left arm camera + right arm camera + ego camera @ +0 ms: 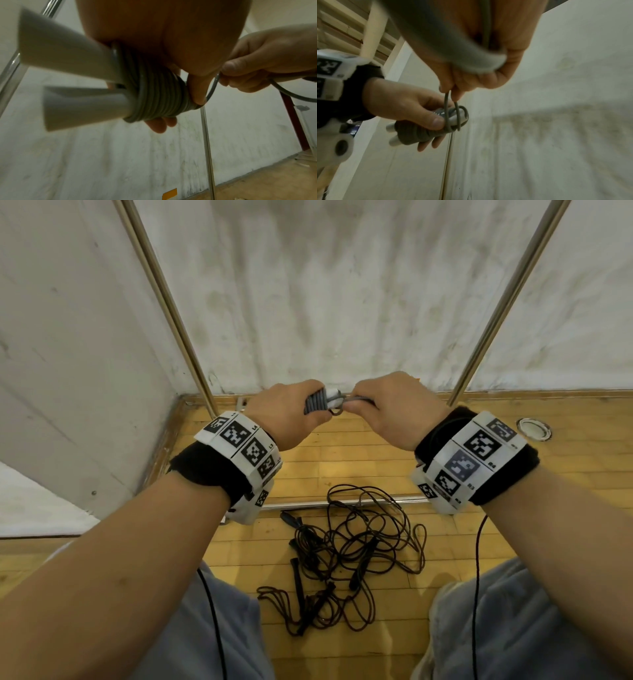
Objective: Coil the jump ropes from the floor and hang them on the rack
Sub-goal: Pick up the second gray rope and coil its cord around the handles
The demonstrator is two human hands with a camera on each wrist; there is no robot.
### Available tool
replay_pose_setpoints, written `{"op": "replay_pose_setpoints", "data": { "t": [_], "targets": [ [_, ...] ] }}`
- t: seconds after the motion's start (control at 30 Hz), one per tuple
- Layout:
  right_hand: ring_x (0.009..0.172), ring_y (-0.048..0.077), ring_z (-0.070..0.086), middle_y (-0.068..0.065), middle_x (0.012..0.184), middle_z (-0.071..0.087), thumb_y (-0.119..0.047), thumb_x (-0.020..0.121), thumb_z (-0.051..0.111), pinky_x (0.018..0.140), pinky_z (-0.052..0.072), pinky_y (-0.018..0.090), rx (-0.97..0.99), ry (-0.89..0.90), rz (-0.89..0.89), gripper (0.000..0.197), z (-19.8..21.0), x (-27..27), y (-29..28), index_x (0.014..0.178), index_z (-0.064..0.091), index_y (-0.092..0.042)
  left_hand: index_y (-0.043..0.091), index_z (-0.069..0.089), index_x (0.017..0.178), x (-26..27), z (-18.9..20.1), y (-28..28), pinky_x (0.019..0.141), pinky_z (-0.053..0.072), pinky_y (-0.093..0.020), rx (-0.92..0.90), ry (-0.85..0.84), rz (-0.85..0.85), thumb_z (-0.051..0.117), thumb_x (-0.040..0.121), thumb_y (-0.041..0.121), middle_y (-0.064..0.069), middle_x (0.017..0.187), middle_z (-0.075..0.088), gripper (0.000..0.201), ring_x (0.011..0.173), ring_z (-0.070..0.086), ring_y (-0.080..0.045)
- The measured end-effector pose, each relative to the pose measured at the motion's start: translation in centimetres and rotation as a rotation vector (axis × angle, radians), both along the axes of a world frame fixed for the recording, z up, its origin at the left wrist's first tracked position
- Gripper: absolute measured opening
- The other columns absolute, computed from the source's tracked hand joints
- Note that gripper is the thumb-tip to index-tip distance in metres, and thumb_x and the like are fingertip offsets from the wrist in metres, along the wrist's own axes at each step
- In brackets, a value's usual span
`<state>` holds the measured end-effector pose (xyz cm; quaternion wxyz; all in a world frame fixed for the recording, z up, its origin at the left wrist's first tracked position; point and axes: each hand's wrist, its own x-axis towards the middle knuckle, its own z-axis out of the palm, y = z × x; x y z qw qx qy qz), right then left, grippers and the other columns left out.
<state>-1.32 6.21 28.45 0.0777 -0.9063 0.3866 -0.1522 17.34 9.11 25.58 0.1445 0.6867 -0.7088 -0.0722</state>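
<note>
Grey jump rope (317, 402) coiled round its white handles, gripped in my left hand (286, 414) | my right hand (388, 409) pinches its loose end (a small loop) | black ropes (346, 556) on floor below it

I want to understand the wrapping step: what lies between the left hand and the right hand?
A short grey cord loop runs from the wrapped handles in the left hand to the right hand, clearest in the right wrist view.

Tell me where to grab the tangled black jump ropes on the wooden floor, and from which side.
Probably take a stiff black handle at the left of the black jump rope tangle, reaching from above. The handles lie flat outside the thickest loops, so lifting one should draw its cord out.
</note>
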Motion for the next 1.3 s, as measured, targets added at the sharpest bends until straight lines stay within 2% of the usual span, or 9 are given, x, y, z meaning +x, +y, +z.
{"op": "replay_pose_setpoints", "data": {
  "t": [0.23, 0.33, 0.43, 0.57, 0.73, 0.83, 1.03, 1.17, 1.3],
  "targets": [
    [0.058, 0.010, 0.044, -0.005, 0.062, 0.052, -0.031, 0.094, 0.050, 0.057, 0.031, 0.026, 0.006, -0.137, 0.046, 0.029, 0.6, -0.2, 0.0, 0.083, 0.066, -0.010, 0.033, 0.057, 0.109, -1.2, 0.6, 0.6, 0.065, 0.045, -0.031, -0.024, 0.107, -0.172, 0.058, 0.087, 0.048, 0.010, 0.087, 0.062, 0.026, 0.078, 0.057, -0.015],
    [0.055, 0.005, 0.046, -0.011, 0.058, 0.051, -0.030, 0.091, 0.055, 0.052, 0.033, 0.017, 0.077, -0.309, -0.004, 0.025, 1.0, -0.1, -0.1, 0.079, 0.067, -0.012, 0.036, 0.060, 0.109, -1.6, 0.9, 0.8, 0.060, 0.042, -0.024, -0.078, 0.172, -0.191, 0.061, 0.079, 0.059, 0.016, 0.079, 0.061, 0.038, 0.071, 0.056, -0.007],
    [0.053, 0.001, 0.048, -0.012, 0.057, 0.054, -0.028, 0.086, 0.063, 0.052, 0.034, 0.009, 0.213, -0.485, -0.065, 0.019, 1.5, 0.0, -0.6, 0.071, 0.066, -0.017, 0.032, 0.065, 0.091, -1.9, 1.1, 0.9, 0.054, 0.041, -0.026, -0.114, 0.223, -0.180, 0.058, 0.075, 0.068, 0.011, 0.066, 0.060, 0.040, 0.062, 0.055, -0.004],
    [0.046, 0.000, 0.043, -0.013, 0.048, 0.050, -0.025, 0.085, 0.066, 0.048, 0.032, 0.009, 0.355, -0.608, -0.112, 0.020, 1.3, 0.2, -0.8, 0.067, 0.066, -0.018, 0.026, 0.067, 0.083, -2.2, 0.8, 0.9, 0.050, 0.036, -0.027, -0.135, 0.285, -0.154, 0.056, 0.074, 0.068, 0.006, 0.059, 0.058, 0.044, 0.056, 0.053, -0.007],
    [0.055, 0.002, 0.051, -0.002, 0.062, 0.061, -0.024, 0.083, 0.067, 0.053, 0.039, 0.012, 0.337, -0.607, -0.056, 0.015, 1.5, 0.7, -0.4, 0.071, 0.069, -0.015, 0.038, 0.064, 0.080, -2.9, 0.7, 0.9, 0.048, 0.034, -0.023, -0.154, 0.292, -0.062, 0.049, 0.063, 0.082, 0.014, 0.058, 0.057, 0.050, 0.057, 0.054, 0.000],
    [0.054, -0.002, 0.052, -0.010, 0.060, 0.060, -0.024, 0.081, 0.069, 0.054, 0.038, 0.009, 0.312, -0.572, -0.053, 0.014, 1.5, 0.6, -0.3, 0.069, 0.069, -0.018, 0.037, 0.064, 0.083, -3.4, 0.6, 1.1, 0.048, 0.035, -0.023, -0.151, 0.254, -0.057, 0.052, 0.071, 0.074, 0.015, 0.060, 0.057, 0.041, 0.060, 0.056, -0.003],
    [0.044, 0.001, 0.044, -0.013, 0.045, 0.053, -0.030, 0.081, 0.070, 0.046, 0.035, 0.012, 0.459, -0.691, -0.096, 0.019, 1.4, -0.3, -1.2, 0.067, 0.070, -0.018, 0.029, 0.052, 0.061, -4.0, 1.2, 1.6, 0.048, 0.032, -0.025, -0.160, 0.381, -0.077, 0.056, 0.072, 0.061, 0.007, 0.051, 0.049, 0.034, 0.049, 0.048, -0.009],
    [0.042, 0.009, 0.035, -0.006, 0.049, 0.047, -0.030, 0.085, 0.067, 0.042, 0.031, 0.020, 0.688, -0.832, -0.049, 0.021, 1.1, -0.9, -1.5, 0.068, 0.071, -0.019, 0.025, 0.064, 0.073, -3.8, 1.9, 2.0, 0.051, 0.045, -0.033, -0.196, 0.530, -0.112, 0.063, 0.074, 0.053, 0.001, 0.057, 0.057, 0.028, 0.052, 0.053, -0.012],
    [0.040, 0.009, 0.037, -0.004, 0.047, 0.046, -0.027, 0.091, 0.059, 0.042, 0.034, 0.021, 0.774, -0.923, -0.032, 0.024, 0.6, -0.6, -1.3, 0.072, 0.066, -0.013, 0.008, 0.067, 0.086, -4.0, 2.6, 2.5, 0.060, 0.055, -0.047, -0.184, 0.741, -0.133, 0.066, 0.080, 0.040, -0.014, 0.067, 0.063, 0.033, 0.063, 0.063, -0.030]
  ]
}}
